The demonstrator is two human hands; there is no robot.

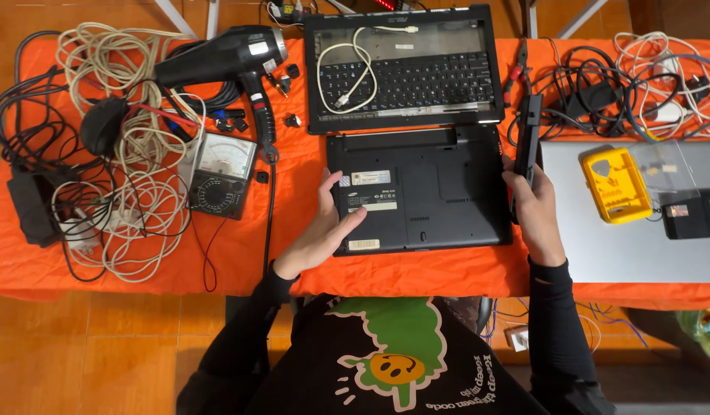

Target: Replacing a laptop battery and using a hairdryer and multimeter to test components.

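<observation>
Left hand: the left hand lies flat on the left edge of the black laptop, fingers spread apart, thumb on the underside near the white labels. It clamps nothing.
Right hand: the right hand is closed around a long black bar, maybe the laptop battery; the view is too poor to be sure. The fingers wrap the lower end of the bar.
Laptop: it lies upside down in the middle of the orange table, straight in front of the person, between the two hands.
Bar: it stands just beside the right edge of the laptop and points away from the person.
Behind the laptop: an open keyboard frame with a white cable on it, touching the far edge of the laptop.
Left side: a black hair dryer, a meter with a dial and a heap of white and black cords.
Right side: a grey laptop lid with a yellow plastic case on it, more cables behind.
</observation>
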